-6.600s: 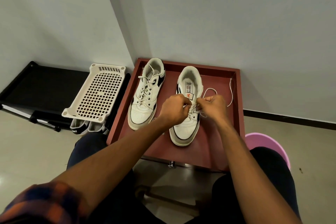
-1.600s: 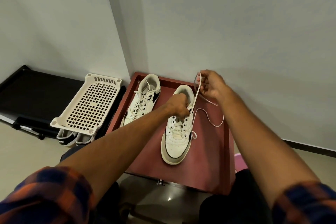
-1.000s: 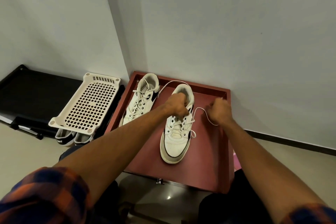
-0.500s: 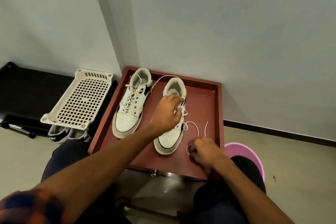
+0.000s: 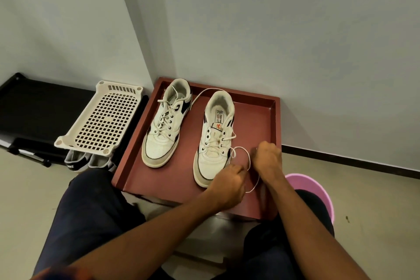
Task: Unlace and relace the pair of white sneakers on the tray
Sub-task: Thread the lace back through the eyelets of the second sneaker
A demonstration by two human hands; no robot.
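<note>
Two white sneakers stand side by side on a dark red tray [image 5: 261,107], toes toward me. The left sneaker [image 5: 164,127] is laced. On the right sneaker [image 5: 216,138] only the lower eyelets are laced, and its white lace [image 5: 248,158] loops loose over the tray to the right. My left hand [image 5: 229,183] is at that sneaker's toe, fingers curled and pinching the lace. Just right of it, my right hand [image 5: 267,159] is curled round the same lace. The lace's other end trails behind the sneaker's heel toward the left sneaker.
A white perforated plastic rack [image 5: 100,120] stands left of the tray, with dark shoes [image 5: 86,162] under it and a black shelf [image 5: 34,107] beyond. A pink bucket [image 5: 318,191] sits by my right knee. Walls close in behind the tray.
My left hand has left the right sneaker's tongue and come down to its toe, taking the lace beside my right hand. The right hand has moved slightly further from me.
</note>
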